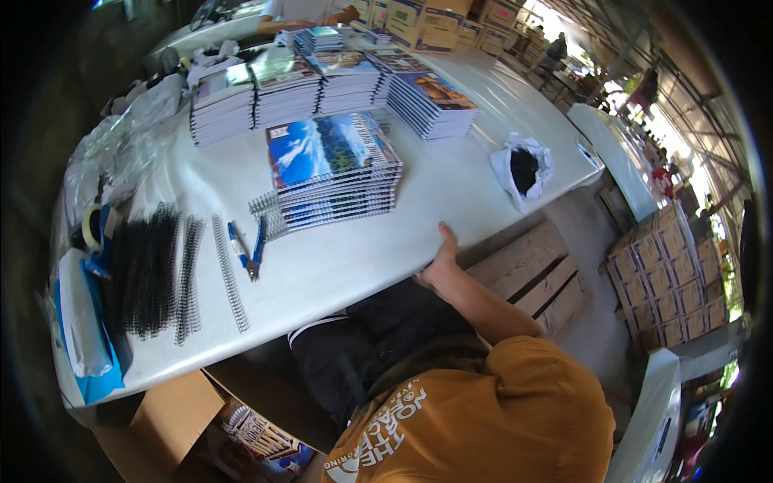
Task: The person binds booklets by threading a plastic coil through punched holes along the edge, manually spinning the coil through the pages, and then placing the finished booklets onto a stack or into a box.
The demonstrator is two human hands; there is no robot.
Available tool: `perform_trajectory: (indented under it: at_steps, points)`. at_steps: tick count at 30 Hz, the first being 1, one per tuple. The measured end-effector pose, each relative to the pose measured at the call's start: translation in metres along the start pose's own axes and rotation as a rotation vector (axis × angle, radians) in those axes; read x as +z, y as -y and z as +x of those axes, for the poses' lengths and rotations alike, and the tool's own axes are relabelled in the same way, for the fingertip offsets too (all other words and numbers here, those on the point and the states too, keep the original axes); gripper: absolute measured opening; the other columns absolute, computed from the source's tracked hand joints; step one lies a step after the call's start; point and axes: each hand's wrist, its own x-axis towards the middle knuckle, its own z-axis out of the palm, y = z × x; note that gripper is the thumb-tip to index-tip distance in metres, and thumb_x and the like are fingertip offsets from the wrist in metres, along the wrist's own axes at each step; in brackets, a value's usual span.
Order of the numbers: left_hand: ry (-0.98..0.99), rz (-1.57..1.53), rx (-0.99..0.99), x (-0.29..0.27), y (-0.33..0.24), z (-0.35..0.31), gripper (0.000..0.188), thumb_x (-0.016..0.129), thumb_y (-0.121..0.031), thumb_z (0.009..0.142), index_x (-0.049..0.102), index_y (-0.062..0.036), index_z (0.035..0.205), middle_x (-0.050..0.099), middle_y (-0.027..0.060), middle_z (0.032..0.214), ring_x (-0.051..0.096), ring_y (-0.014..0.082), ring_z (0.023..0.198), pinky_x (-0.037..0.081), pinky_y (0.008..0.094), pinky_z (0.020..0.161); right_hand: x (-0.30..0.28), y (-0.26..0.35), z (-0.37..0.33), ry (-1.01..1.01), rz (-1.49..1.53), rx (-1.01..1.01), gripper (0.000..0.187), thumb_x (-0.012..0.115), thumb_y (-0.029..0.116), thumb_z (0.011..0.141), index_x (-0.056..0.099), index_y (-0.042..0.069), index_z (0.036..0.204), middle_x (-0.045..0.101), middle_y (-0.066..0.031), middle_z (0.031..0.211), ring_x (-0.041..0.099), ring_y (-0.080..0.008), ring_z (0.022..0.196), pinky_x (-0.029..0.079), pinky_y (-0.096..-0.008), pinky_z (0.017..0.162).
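My right hand is at the front edge of the white table, thumb on top and the other fingers hooked below the edge, mostly hidden. My left hand is out of view. Beyond the right hand lies a stack of spiral-bound books with a blue-sky and forest cover. Left of that stack, blue-handled cutting pliers lie with their handles spread. A single black spiral coil rests beside them, and a thick bunch of black coils lies farther left.
Taller book stacks stand farther back. A white bag of black bits sits near the right edge. An open carton is below the table at left; piled cartons and a wooden pallet are at right. Across the table is another person.
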Motion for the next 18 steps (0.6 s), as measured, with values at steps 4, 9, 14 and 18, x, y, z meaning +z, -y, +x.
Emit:
perform_trajectory:
  at_steps: [4,9,14,18]
  points:
    - [0.073,-0.003,-0.036,0.012,-0.003,0.0,0.079,0.082,-0.034,0.042,0.059,-0.0005,0.11,0.058,0.0187,0.113,0.055,0.028,0.105,0.043,0.0361,0.088,-0.002,0.002,0.007,0.09,0.021,-0.023,0.06,0.057,0.052,0.075,0.047,0.015,0.121,0.049,-0.0042,0.122,0.048,-0.0243,0.111,0.04,-0.0432,0.091]
    - [0.096,0.006,-0.091,0.009,0.005,0.004,0.079,0.082,-0.035,0.043,0.059,-0.0008,0.11,0.058,0.0185,0.113,0.055,0.0277,0.105,0.043,0.036,0.089,0.009,0.001,-0.002,0.022,0.008,-0.027,0.06,0.057,0.053,0.075,0.047,0.016,0.121,0.049,-0.004,0.122,0.047,-0.0246,0.112,0.038,-0.0439,0.093]
    - [0.09,0.0,-0.143,-0.003,0.021,-0.001,0.078,0.081,-0.035,0.043,0.06,-0.001,0.11,0.059,0.0182,0.112,0.056,0.0275,0.104,0.042,0.0358,0.089,0.012,0.004,-0.008,0.001,-0.02,-0.029,0.058,0.056,0.054,0.075,0.048,0.018,0.12,0.049,-0.003,0.121,0.045,-0.0233,0.113,0.036,-0.0433,0.093]
    - [0.095,-0.006,-0.187,-0.012,0.04,-0.006,0.077,0.081,-0.036,0.044,0.06,-0.0012,0.109,0.059,0.018,0.112,0.056,0.0273,0.104,0.042,0.0357,0.089,0.008,0.006,-0.005,-0.035,-0.032,-0.037,0.057,0.056,0.054,0.074,0.048,0.02,0.119,0.049,-0.0016,0.121,0.045,-0.0226,0.112,0.035,-0.0435,0.092]
